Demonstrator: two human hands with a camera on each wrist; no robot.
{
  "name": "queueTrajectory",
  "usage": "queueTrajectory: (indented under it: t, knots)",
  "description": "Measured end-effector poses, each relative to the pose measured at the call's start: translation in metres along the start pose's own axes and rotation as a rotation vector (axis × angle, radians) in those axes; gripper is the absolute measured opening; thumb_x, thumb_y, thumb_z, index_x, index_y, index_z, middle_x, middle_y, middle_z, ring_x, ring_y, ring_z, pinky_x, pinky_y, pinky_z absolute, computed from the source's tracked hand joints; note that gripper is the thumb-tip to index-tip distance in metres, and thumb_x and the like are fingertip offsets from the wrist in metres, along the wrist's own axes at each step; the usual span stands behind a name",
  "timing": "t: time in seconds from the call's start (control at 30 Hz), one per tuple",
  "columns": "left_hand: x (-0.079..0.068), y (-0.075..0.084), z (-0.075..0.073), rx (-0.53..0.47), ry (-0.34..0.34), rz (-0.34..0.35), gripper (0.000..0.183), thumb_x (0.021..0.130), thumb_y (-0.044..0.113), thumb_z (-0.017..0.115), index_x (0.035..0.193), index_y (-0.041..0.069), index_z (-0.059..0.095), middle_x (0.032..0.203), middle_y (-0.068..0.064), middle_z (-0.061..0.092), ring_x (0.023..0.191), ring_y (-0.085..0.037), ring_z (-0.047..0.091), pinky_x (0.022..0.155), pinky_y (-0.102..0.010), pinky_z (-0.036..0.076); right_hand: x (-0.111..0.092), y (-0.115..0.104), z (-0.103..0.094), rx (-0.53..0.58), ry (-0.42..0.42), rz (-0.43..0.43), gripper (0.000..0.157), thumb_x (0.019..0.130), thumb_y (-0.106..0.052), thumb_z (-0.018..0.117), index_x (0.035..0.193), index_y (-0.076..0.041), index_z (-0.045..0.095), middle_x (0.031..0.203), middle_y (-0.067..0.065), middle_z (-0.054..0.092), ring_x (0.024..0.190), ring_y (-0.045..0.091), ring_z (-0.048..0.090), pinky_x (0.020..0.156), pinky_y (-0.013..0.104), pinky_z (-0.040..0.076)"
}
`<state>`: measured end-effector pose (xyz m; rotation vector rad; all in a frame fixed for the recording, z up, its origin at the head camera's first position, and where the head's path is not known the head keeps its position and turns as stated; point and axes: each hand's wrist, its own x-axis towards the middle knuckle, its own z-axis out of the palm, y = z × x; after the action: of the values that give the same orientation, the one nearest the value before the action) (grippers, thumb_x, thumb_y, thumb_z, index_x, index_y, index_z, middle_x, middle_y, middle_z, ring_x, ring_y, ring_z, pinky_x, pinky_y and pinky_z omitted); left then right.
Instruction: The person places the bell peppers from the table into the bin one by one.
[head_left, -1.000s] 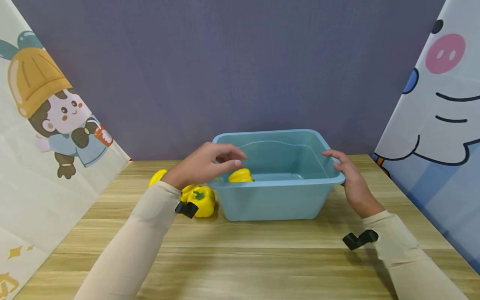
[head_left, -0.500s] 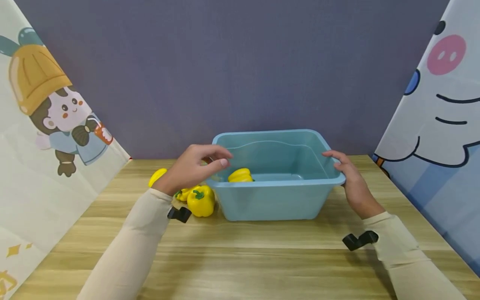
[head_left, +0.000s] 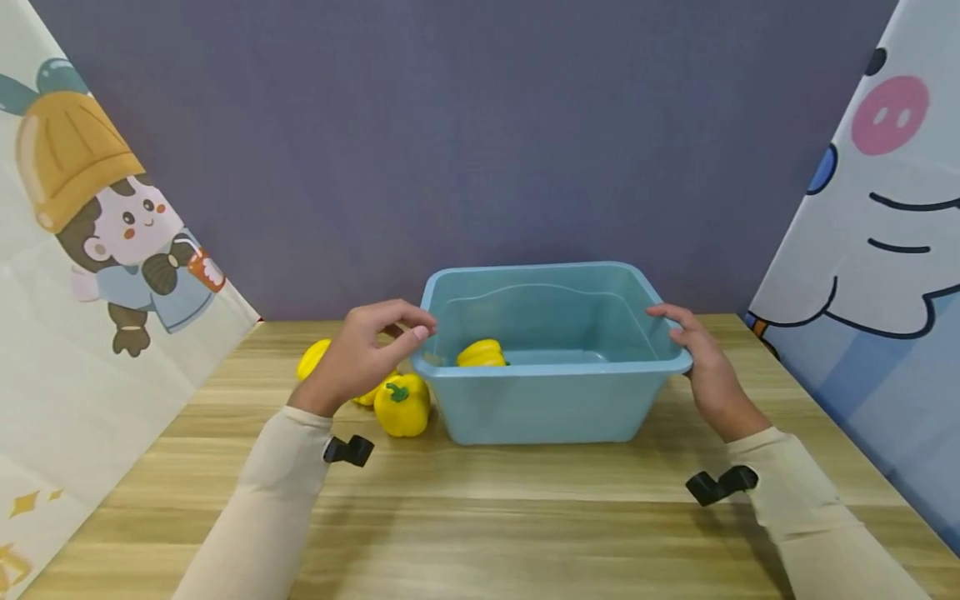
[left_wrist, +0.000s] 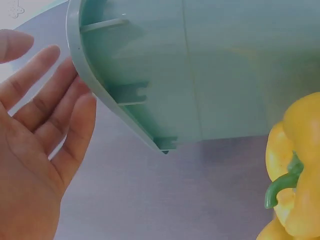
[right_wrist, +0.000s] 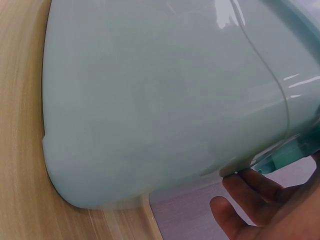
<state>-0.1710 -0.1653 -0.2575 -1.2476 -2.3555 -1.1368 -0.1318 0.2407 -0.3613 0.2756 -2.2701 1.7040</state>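
A light-blue plastic bin (head_left: 540, 408) stands on the table, with one yellow bell pepper (head_left: 482, 353) inside near its left end. My left hand (head_left: 358, 357) hovers at the bin's left rim, fingers loosely bent and holding nothing. In the left wrist view its fingers (left_wrist: 47, 100) are beside the rim; whether they touch it I cannot tell. Below that hand a yellow bell pepper (head_left: 403, 406) with a green stem sits against the bin's left side. Another yellow pepper (head_left: 367, 397) behind it is partly hidden. My right hand (head_left: 708, 375) grips the bin's right rim.
A further yellow piece (head_left: 313, 358), half covered by my left hand, lies farther left on the wooden table (head_left: 450, 533). A dark grey panel (head_left: 480, 150) rises behind the bin. Printed cloths hang at the left (head_left: 150, 400) and right (head_left: 862, 367).
My left hand has moved left, from above the bin's inside to outside its left rim. More of the peppers beside the bin shows. The right hand and bin have stayed put.
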Motion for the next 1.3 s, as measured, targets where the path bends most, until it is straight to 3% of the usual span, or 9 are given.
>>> queueTrajectory:
  t: [0.33, 0.7, 0.93, 1.1, 1.3]
  knots:
    - [-0.007, -0.005, 0.001, 0.043, 0.091, -0.032, 0.014, 0.092, 0.005, 0.055, 0.098, 0.007, 0.067, 0.094, -0.004, 0.067, 0.086, -0.012, 0.060, 0.074, -0.034, 0.050, 0.001, 0.005, 0.001, -0.004, -0.006, -0.013, 0.044, 0.102, -0.034, 0.021, 0.139, -0.014, 0.036, 0.141, 0.005, 0.027, 0.109, 0.029, 0.041, 0.078, 0.028, 0.040]
    - [-0.012, -0.014, -0.002, 0.072, 0.116, -0.036, 0.015, 0.092, 0.005, 0.054, 0.101, 0.002, 0.066, 0.093, -0.005, 0.067, 0.085, -0.014, 0.060, 0.075, -0.027, 0.049, 0.001, 0.007, 0.002, 0.018, -0.017, -0.009, 0.044, 0.103, -0.032, 0.019, 0.140, -0.013, 0.033, 0.143, 0.005, 0.024, 0.109, 0.028, 0.039, 0.079, 0.027, 0.039]
    - [-0.011, -0.057, -0.002, 0.081, 0.141, -0.071, 0.014, 0.094, 0.021, 0.055, 0.101, 0.017, 0.067, 0.095, 0.003, 0.067, 0.085, -0.007, 0.059, 0.074, -0.031, 0.050, 0.010, 0.006, -0.002, 0.014, -0.019, -0.019, 0.044, 0.102, -0.032, 0.020, 0.138, -0.012, 0.035, 0.141, 0.006, 0.026, 0.106, 0.031, 0.041, 0.077, 0.027, 0.041]
    - [-0.012, -0.071, -0.009, 0.080, 0.166, -0.113, 0.015, 0.094, 0.029, 0.054, 0.101, 0.024, 0.067, 0.095, 0.007, 0.067, 0.084, -0.008, 0.060, 0.073, -0.027, 0.049, 0.017, 0.008, -0.006, 0.009, -0.031, -0.016, 0.044, 0.102, -0.033, 0.019, 0.139, -0.012, 0.034, 0.141, 0.005, 0.026, 0.107, 0.033, 0.040, 0.077, 0.027, 0.040]
    - [-0.012, -0.084, -0.020, 0.082, 0.179, -0.200, 0.019, 0.095, 0.034, 0.052, 0.103, 0.024, 0.066, 0.096, 0.008, 0.066, 0.089, -0.010, 0.059, 0.075, -0.030, 0.048, 0.026, 0.011, -0.013, 0.005, -0.048, -0.019, 0.044, 0.103, -0.033, 0.019, 0.140, -0.013, 0.033, 0.141, 0.005, 0.025, 0.107, 0.031, 0.040, 0.077, 0.026, 0.040]
